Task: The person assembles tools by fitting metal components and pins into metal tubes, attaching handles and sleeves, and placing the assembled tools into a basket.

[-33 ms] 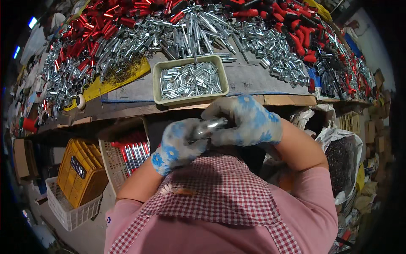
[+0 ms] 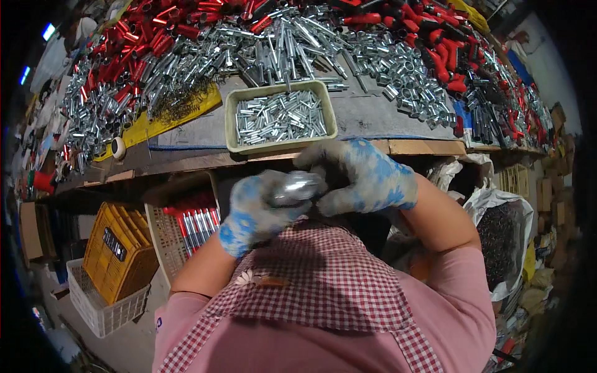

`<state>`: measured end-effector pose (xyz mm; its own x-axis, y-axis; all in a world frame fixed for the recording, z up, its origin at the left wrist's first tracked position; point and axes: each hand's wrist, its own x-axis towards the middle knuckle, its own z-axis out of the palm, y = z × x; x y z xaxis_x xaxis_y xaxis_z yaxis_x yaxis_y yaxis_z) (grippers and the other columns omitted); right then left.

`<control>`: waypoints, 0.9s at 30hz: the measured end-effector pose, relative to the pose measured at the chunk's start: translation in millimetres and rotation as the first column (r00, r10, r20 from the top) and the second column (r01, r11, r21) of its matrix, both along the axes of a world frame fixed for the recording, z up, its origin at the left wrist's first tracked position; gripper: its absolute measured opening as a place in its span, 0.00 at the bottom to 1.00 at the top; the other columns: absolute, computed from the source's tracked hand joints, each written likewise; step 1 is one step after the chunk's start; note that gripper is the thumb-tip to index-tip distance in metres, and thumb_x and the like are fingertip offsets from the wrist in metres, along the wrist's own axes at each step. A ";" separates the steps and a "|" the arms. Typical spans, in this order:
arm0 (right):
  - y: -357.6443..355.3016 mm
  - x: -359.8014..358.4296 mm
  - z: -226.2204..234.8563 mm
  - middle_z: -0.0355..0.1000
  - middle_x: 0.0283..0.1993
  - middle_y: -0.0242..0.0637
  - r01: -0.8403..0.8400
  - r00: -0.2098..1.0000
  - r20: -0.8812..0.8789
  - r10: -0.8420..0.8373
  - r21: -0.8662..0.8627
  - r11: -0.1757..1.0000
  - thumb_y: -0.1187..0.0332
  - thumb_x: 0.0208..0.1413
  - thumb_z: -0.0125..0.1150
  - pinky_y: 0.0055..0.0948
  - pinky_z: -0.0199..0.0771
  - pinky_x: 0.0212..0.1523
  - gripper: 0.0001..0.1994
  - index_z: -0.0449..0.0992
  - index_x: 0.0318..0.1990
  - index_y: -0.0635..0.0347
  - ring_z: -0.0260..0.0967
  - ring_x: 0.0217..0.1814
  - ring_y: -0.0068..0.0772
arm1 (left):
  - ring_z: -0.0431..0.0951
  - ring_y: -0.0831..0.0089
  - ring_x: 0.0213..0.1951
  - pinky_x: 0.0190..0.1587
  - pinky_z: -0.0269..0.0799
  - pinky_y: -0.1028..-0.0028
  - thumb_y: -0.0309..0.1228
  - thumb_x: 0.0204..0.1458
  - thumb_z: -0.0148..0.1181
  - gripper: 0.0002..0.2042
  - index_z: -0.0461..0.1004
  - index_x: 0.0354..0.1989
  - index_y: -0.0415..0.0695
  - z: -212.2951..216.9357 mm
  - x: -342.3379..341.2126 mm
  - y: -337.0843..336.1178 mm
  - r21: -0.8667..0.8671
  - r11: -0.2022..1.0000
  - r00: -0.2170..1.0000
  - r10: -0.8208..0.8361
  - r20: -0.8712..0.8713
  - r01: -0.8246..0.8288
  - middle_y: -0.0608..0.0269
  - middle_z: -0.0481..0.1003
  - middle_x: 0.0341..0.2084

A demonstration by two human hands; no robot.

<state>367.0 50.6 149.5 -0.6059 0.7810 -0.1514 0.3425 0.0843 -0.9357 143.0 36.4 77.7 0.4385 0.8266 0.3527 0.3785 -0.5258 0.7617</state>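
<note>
My left hand, in a grey glove with blue flowers, is wrapped round a shiny silver metal cylinder. Its lower part is hidden by the gloved fingers, so I cannot tell the exact kind of part. Close to the cylinder's right end is my right hand in a matching glove, its fingers curved and the thumb apart from them, with a dark gap between. Just beyond both hands, a cream tray full of small silver pins stands at the bench edge.
Heaped on the bench are red tubes, silver rods and sockets, and red-black handles. Black springs lie on yellow material. Below left are a yellow crate and a basket with red-handled parts; white sacks stand right.
The cylinder has shifted slightly left and now shows more of its shiny side. My right hand's fingers have spread a little from it.
</note>
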 end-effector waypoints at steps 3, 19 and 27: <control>7.9 21.1 -37.6 0.75 0.42 0.41 0.093 0.996 0.020 -0.091 -0.261 0.961 0.60 0.47 0.68 0.27 0.73 0.48 0.34 0.64 0.60 0.68 0.73 0.44 0.29 | 0.76 0.68 0.24 0.33 0.75 0.68 0.37 0.50 0.62 0.10 0.74 0.28 0.44 3.1 -26.9 3.2 -0.350 0.899 0.563 0.151 0.813 0.264 0.62 0.74 0.21; -75.5 41.4 -241.8 0.73 0.34 0.38 0.125 0.348 0.133 -0.928 -0.988 -0.095 0.70 0.53 0.58 0.36 0.76 0.30 0.14 0.71 0.48 0.58 0.72 0.29 0.36 | 0.77 0.63 0.41 0.51 0.69 0.64 0.41 0.59 0.51 0.14 0.75 0.41 0.43 -389.6 104.0 -4.6 -0.651 -0.456 0.756 0.584 0.295 0.606 0.53 0.78 0.37; -71.3 39.7 -289.3 0.69 0.29 0.39 0.274 0.244 0.288 -0.926 -0.936 -0.220 0.74 0.55 0.52 0.38 0.74 0.28 0.11 0.70 0.46 0.54 0.68 0.27 0.40 | 0.77 0.56 0.38 0.41 0.74 0.59 0.39 0.62 0.48 0.15 0.72 0.46 0.41 -298.8 142.3 0.4 -0.722 -0.418 0.780 0.565 0.268 0.551 0.52 0.77 0.39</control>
<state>406.7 -20.7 -139.8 -0.0752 0.3429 -0.9363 -0.7638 -0.6235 -0.1670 285.4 36.8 -221.1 0.6929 0.1532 -0.7046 -0.2200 0.9755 -0.0042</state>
